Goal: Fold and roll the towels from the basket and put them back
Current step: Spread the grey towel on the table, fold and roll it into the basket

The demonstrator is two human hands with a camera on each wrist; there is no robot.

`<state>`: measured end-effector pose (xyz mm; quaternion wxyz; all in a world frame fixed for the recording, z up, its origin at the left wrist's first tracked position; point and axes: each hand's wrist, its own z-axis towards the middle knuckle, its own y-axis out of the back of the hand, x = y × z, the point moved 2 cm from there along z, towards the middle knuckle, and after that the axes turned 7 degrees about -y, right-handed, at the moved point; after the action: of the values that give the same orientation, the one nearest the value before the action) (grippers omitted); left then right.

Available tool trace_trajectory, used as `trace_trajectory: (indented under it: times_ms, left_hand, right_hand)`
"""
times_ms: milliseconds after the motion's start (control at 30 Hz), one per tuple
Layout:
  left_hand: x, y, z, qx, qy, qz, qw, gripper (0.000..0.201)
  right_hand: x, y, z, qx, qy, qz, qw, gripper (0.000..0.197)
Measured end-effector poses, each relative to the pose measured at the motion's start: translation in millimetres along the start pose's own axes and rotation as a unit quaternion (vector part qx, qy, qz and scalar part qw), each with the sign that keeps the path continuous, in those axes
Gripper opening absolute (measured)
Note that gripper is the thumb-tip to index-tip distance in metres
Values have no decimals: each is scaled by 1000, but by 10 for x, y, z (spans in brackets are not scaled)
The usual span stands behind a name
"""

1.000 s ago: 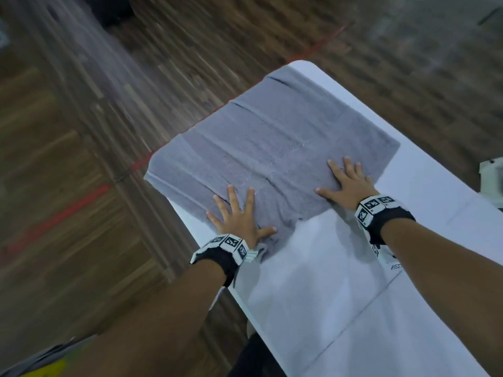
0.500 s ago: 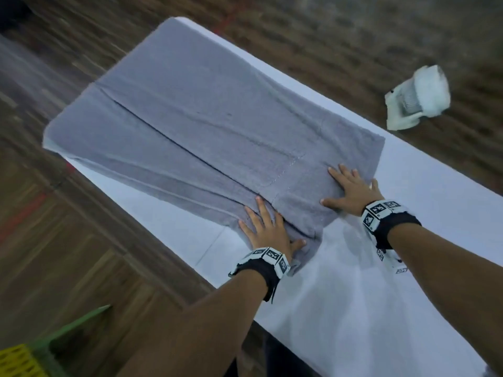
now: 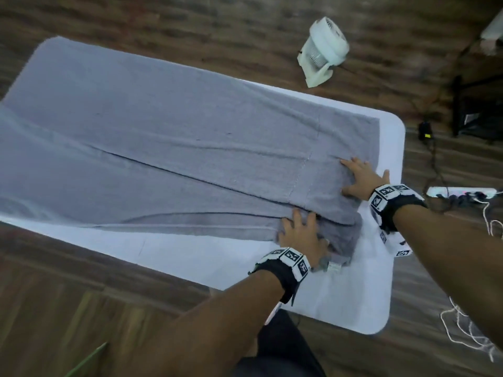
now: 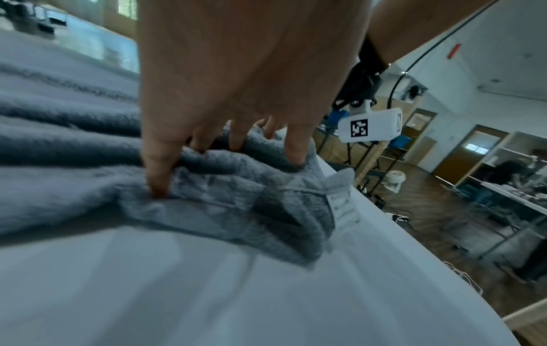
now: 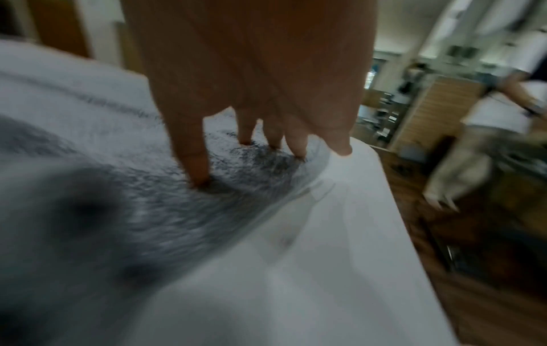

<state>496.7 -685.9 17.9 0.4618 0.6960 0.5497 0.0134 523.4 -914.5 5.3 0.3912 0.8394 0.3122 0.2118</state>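
Grey terry towel lies folded lengthwise across the white table, filling the frame's left and centre. At lower right, the left hand presses spread fingers into its bunched corner; the right hand rests flat, fingers splayed, near its end.

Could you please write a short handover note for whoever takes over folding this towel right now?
Left hand: fingers spread, pressing the bunched near corner of the grey towel.
Right hand: flat on the same end, farther from you.
The towel lies lengthwise on the white table, folded along its length.
Done: long folds.
Left: probably roll it from this end and return it to the basket, not in view.
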Motion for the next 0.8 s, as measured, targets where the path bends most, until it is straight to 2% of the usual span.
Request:
trace_trajectory:
  times_ms: [67,133,233,300,433,533,633,800]
  left_hand:
    - [132,88,-136,-57,-62,8,996,50]
    - [403,194,-274,-107,-110,43,987,33]
    - [933,313,-424,-125,-120,109,979,27]
    - [1252,383,-460,-113,-111,145,977,34]
    - [1633,479,-444,-89,-125,189,970,45]
    - [1707,526,-423,-61,-133,198,969,38]
    - [1704,534,-516,-71,-149,171,971,25]
    - [1751,392,-894,-73,-202,115,970,16]
  right_hand:
    - [-74,-74,-267,-95,-10,126,987,66]
    - [-38,-225,-655,-192,15,213,958,42]
    - [111,-619,-1303,-245,76,258,931,20]
    - [194,-902,-1597,-217,96,250,939,17]
    - [254,-1322,-1725,-126,58,167,976,37]
    - [264,-1481,-1736,-111,23,162,980,30]
    - [223,-1570,-1910,-106,-8,190,976,26]
    - [12,-1916,-2376,-102,-31,218,970,22]
